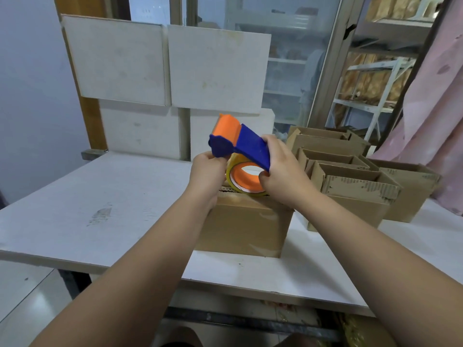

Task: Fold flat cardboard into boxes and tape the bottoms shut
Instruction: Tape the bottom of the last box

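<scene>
Tape dispenser [248, 144] up top: smooth matt plastic, blue body and orange nose. The tape roll [229, 171] in it is glossy, clear yellowish film on an orange plastic core. Beneath sits a box [240, 229] of matt brown cardboard, with a shiny streak of clear tape on its near face. The bench [100, 196] is matt white board, scuffed grey. Right, the open boxes [360, 189] have torn rims showing rough corrugation. Far right, soft pink cloth [431, 121]

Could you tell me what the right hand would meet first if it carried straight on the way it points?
Most likely the left hand, which holds the front of the tape dispenser that the right hand grips; depth between them is unclear.
</scene>
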The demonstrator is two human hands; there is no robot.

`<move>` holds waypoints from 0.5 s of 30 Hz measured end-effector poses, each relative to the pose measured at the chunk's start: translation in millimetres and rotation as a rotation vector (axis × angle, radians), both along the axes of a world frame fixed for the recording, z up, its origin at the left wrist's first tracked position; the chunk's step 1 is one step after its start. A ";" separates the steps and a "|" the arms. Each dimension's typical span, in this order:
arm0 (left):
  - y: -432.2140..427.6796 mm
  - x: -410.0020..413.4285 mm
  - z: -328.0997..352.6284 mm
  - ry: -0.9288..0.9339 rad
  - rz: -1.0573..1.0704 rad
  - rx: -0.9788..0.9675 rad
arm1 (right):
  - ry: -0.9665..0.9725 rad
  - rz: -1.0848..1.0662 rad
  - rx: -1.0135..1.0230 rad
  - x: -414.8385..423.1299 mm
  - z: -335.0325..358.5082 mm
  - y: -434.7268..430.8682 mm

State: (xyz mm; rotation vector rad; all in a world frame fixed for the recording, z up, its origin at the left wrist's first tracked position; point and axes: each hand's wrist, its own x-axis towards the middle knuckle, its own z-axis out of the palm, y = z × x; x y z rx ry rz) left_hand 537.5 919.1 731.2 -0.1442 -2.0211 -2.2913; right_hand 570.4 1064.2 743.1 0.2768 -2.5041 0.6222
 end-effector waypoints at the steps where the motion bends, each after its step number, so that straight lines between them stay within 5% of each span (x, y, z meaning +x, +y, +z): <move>1: -0.1 -1.6 -1.5 -0.017 0.036 0.022 | -0.003 0.004 0.016 0.0 0.9 -1.7; 7: -19.5 -8.8 0.0 -0.123 0.085 0.244 | -0.033 -0.015 -0.067 -3.2 -0.2 -0.2; 15: -46.4 -4.3 -5.6 -0.071 0.062 0.071 | -0.053 0.018 -0.203 -5.9 4.7 -3.9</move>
